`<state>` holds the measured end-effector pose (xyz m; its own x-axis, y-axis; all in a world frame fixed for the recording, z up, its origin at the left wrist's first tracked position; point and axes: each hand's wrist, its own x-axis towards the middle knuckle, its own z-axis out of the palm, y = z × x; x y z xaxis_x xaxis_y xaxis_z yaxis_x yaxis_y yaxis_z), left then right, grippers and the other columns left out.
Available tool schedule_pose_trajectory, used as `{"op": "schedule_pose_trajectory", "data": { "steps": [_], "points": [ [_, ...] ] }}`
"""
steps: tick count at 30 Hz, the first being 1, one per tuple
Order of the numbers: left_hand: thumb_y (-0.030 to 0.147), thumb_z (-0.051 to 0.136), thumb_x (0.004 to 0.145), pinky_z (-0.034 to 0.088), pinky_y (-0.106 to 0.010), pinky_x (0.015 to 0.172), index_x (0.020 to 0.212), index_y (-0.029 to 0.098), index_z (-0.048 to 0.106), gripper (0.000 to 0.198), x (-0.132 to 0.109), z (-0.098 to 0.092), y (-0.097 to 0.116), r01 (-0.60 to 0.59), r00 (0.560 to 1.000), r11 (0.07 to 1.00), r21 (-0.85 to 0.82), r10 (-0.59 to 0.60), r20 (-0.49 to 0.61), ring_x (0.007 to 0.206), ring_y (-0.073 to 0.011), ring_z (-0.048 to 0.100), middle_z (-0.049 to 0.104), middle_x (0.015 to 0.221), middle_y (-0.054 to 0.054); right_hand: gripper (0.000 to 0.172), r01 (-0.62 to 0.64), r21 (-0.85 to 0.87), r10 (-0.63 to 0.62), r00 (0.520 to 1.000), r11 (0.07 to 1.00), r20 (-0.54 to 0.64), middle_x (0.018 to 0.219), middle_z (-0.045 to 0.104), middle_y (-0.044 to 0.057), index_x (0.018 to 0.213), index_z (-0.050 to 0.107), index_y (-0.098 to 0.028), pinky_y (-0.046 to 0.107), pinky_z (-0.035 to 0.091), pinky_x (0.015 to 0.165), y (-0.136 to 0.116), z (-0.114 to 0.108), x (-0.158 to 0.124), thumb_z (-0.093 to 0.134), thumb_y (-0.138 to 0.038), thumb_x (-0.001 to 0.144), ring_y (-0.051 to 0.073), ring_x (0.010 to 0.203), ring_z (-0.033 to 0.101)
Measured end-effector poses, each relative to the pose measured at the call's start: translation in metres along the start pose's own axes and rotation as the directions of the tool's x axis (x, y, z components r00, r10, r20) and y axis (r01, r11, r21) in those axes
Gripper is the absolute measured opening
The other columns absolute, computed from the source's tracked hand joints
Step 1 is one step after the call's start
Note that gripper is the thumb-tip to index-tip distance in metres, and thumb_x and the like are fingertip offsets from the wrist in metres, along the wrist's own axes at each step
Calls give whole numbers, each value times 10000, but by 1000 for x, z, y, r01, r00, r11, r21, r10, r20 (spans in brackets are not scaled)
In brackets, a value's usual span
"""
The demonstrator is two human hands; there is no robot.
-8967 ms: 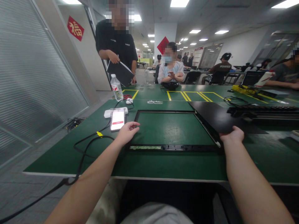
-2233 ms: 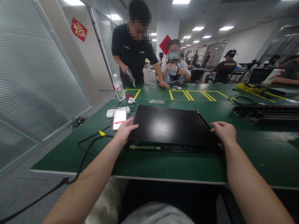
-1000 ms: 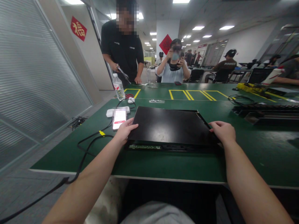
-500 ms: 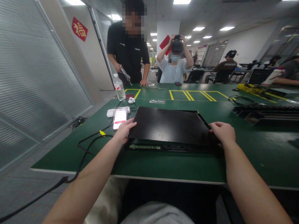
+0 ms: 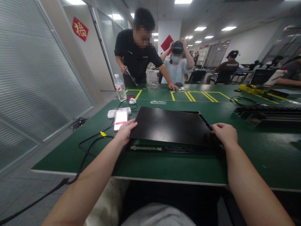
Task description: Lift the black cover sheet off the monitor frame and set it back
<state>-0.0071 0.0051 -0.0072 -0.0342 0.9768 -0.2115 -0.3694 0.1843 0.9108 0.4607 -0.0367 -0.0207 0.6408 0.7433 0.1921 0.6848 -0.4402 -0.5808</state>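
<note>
— Two hands logged on one item. Your left hand (image 5: pixel 125 130) grips the near-left corner of the flat black rectangular panel (image 5: pixel 170 125), thumb over the top face, the other fingers hidden below the edge.

— And the right?

— Your right hand (image 5: pixel 224 134) lies on the near-right corner at 3 o'clock from the panel's middle, fingers curled over the edge; how far they close beneath, I cannot tell.

— Position of the panel?

— Centre of the green-topped work table (image 5: pixel 164 163), resting over a black rectangular frame (image 5: pixel 174 149) whose near rail shows below the panel's front edge.

— Neighbouring entries?

— At 9 o'clock, just beside your left hand: a white-screened phone (image 5: pixel 120 120), with a flat white device (image 5: pixel 118 111) beyond it and a black cable (image 5: pixel 94 141) trailing off the table. At 11 o'clock, a clear plastic water bottle (image 5: pixel 119 87). At 12 o'clock, a person in a black shirt (image 5: pixel 138 59) leaning on the far table.
</note>
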Motion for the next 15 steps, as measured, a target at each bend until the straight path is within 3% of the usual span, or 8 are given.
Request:
{"op": "schedule_pose_trajectory", "data": {
  "steps": [6, 15],
  "points": [
    [37, 790, 815, 636, -292, 758, 1225, 107, 765, 417, 1, -1, 0, -1, 1000, 1000, 9, 2, -23, 797, -206, 803, 857, 1013, -122, 299, -11, -60, 12, 1000, 998, 13, 862, 803, 96, 906, 854, -254, 358, 433, 620, -1, 0, 0, 623, -406, 792, 288, 766, 685],
    [80, 784, 825, 637, -293, 748, 1151, 133, 810, 332, -4, 2, 2, -16, 999, 999, 33, 15, 51, 897, -247, 825, 862, 984, -110, 277, 16, -60, -16, 1000, 998, -9, 852, 803, 93, 880, 850, -247, 351, 436, 626, 3, 3, 2, 637, -398, 789, 289, 775, 693]
  ]
}}
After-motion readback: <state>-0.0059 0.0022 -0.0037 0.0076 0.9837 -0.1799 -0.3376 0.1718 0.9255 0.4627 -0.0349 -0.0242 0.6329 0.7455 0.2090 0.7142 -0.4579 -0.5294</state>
